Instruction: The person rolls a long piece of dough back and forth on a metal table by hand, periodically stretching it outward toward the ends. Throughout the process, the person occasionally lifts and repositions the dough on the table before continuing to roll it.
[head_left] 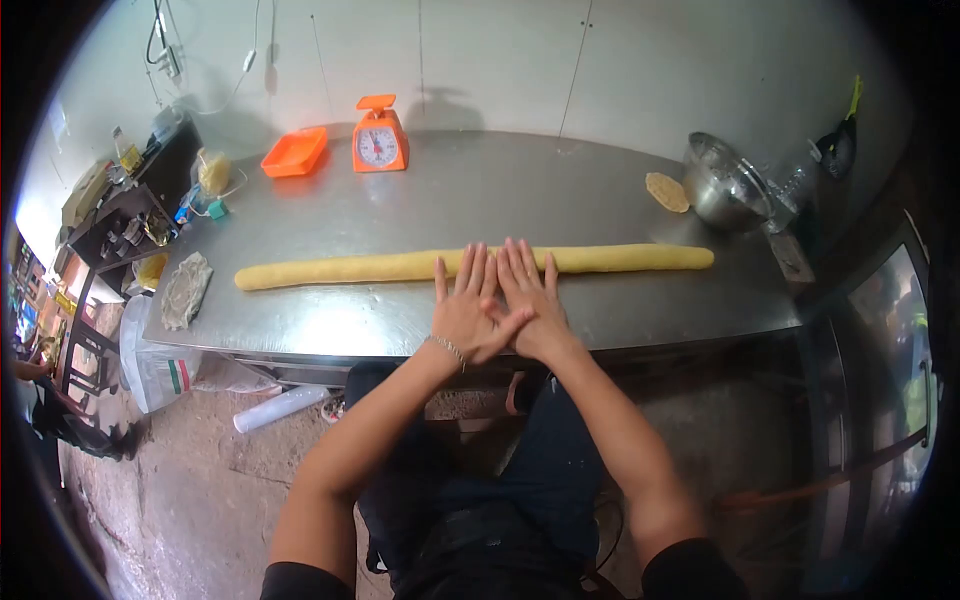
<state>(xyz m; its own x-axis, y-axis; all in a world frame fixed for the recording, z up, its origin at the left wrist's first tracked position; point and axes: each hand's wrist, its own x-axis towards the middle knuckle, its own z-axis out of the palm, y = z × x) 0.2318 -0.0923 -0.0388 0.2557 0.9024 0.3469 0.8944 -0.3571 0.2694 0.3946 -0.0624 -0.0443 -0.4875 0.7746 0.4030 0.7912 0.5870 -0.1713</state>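
A long yellow rope of dough (pixel 350 270) lies across the steel table (pixel 420 215), running from left to right in front of me. My left hand (pixel 468 305) rests flat with its fingertips on the middle of the dough, and a bracelet circles that wrist. Beside it, my right hand (pixel 532 300) also lies flat, fingers stretched forward over the dough. The two hands touch, with the thumbs crossing between them. Neither hand grips anything.
An orange kitchen scale (pixel 380 140) and an orange tray (pixel 294 153) stand at the back. A crumpled cloth (pixel 186 290) lies at the left edge. To the right are a steel bowl (pixel 728 185) and a flat pale piece (pixel 667 191). A plastic bag (pixel 150 365) hangs below the left edge.
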